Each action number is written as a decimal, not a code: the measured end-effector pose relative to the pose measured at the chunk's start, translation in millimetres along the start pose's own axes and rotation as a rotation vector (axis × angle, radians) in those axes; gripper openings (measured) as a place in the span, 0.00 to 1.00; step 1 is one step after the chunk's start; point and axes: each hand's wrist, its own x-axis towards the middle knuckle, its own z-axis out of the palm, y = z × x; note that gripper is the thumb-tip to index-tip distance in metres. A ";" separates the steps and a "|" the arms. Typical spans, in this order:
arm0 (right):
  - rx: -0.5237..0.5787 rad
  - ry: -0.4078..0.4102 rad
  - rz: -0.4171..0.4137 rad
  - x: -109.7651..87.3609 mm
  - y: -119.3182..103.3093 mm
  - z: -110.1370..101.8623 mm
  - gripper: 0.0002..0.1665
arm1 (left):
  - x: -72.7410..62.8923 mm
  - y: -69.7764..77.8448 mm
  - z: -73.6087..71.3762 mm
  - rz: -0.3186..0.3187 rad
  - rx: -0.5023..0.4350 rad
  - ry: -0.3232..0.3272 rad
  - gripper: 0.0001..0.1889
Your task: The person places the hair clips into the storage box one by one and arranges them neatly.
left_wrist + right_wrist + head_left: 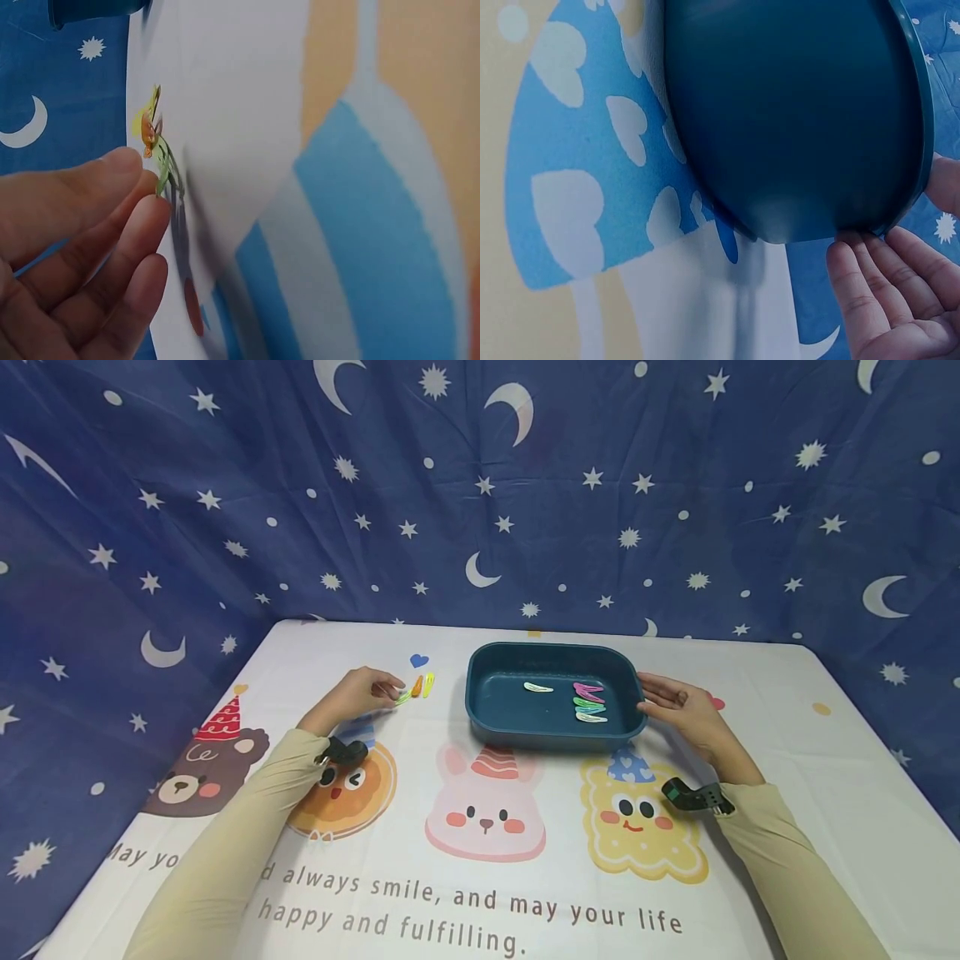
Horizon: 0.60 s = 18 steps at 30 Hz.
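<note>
My left hand is at the left of the table, thumb and fingertips pinching the end of a green hair clip. Beside it lie an orange hair clip and a yellow hair clip. A dark teal plastic basin stands right of these clips. Fingers of my right hand rest along its right end wall, while the thumb is at the rim, so the hand holds that end. Inside the basin, a pale hair clip lies alone. Pink, green, blue and white clips form a column at the right.
The white tablecloth carries printed cartoon figures and lettering. A small blue heart is printed behind the loose clips. Behind the table's far edge hangs a dark blue curtain with moons and stars.
</note>
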 end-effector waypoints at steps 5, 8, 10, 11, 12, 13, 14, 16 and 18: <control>0.006 0.002 -0.005 -0.4 -0.2 0.3 0.39 | -0.7 -0.9 2.3 -0.011 -0.022 -0.032 0.17; 0.009 0.000 -0.006 -0.7 -0.5 0.3 0.39 | -0.9 0.2 3.6 -0.008 -0.039 -0.043 0.16; 0.010 -0.001 -0.004 -0.7 -0.7 0.2 0.39 | -0.9 0.8 4.2 -0.003 -0.042 -0.044 0.16; 0.008 -0.002 -0.002 -0.6 -0.5 0.2 0.39 | -0.8 1.1 4.4 -0.004 -0.044 -0.042 0.16; 0.006 -0.003 -0.001 -0.5 -0.4 0.1 0.40 | -0.6 1.0 4.5 -0.003 -0.042 -0.040 0.16; 0.004 -0.003 0.000 -0.4 -0.2 0.1 0.40 | -0.4 0.9 4.5 -0.003 -0.038 -0.037 0.16; 0.005 -0.003 0.002 -0.3 -0.4 0.1 0.40 | -0.1 0.7 4.3 -0.004 -0.035 -0.032 0.16; 0.002 -0.003 0.004 -0.3 -0.7 0.2 0.40 | 0.4 -0.3 3.6 0.000 -0.029 -0.020 0.16; 0.003 -0.002 0.007 -0.6 -1.4 0.3 0.40 | 0.6 -1.0 2.2 0.013 -0.026 -0.008 0.16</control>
